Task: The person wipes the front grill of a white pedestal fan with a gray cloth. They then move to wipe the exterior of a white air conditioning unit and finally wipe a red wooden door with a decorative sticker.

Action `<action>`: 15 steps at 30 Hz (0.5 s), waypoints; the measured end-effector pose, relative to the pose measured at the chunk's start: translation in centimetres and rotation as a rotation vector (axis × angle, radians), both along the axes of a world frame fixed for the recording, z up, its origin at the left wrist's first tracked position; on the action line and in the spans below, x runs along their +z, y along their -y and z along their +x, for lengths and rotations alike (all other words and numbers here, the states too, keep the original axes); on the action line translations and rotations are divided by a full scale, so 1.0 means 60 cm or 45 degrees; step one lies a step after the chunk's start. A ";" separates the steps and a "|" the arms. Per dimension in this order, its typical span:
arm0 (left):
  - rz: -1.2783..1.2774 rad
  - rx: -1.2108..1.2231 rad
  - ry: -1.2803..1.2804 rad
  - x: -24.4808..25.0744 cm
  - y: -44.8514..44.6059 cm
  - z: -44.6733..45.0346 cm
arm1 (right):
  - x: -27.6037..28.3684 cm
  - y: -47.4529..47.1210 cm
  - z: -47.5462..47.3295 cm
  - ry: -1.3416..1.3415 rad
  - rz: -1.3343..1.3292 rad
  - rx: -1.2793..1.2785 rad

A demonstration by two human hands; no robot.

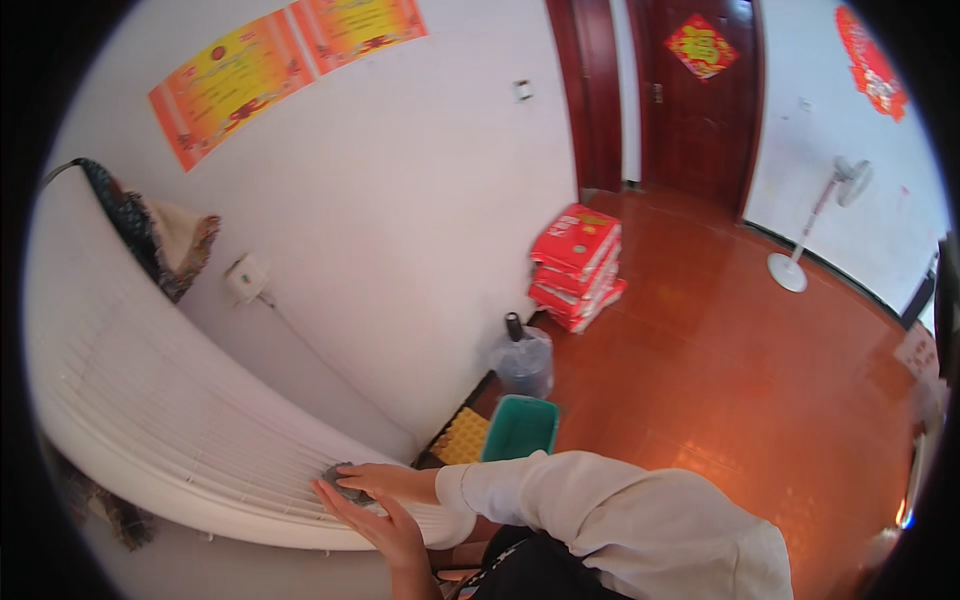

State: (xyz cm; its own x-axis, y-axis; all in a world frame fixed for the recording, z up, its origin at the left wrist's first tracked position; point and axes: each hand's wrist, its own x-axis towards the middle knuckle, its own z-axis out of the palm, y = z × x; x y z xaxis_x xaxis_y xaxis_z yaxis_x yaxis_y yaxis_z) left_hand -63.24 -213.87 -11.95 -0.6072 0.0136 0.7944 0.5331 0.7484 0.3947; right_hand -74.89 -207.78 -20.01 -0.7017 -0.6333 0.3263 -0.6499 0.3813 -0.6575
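Observation:
A wad of grey cloth [364,498] lies on a long, white, slatted surface [247,469] with a thick rounded rim. My right hand [394,481], at the end of a light sleeve, presses down on the cloth with its fingers over it. Just beside the cloth, nearer to me, is my left hand [386,529], its fingers stretched out and the thumb apart. The left fingertips reach the slats at the cloth's edge; whether they also touch the cloth cannot be told. Part of the cloth is hidden under the right hand.
Below the wall stand a teal plastic bin [525,431], a yellow egg tray [459,439], a bagged water bottle [523,364] and stacked red packages [577,247]. Fringed fabric [184,240] hangs past the slatted surface's far end. A white pedestal fan [787,271] stands across the red floor.

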 end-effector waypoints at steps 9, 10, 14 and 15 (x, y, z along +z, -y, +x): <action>0.164 -0.505 0.275 -0.063 -0.173 0.038 | -0.012 -0.299 0.176 1.204 -1.024 -0.488; 0.164 -0.548 0.347 -0.063 -0.204 0.049 | -0.006 -0.329 0.196 1.343 -1.241 -0.455; -0.239 -0.842 0.334 -0.077 -0.349 0.088 | 0.027 -0.450 0.301 1.436 -1.970 -0.347; -0.286 -0.916 0.271 -0.077 -0.389 0.107 | 0.043 -0.479 0.334 1.331 -2.113 -0.332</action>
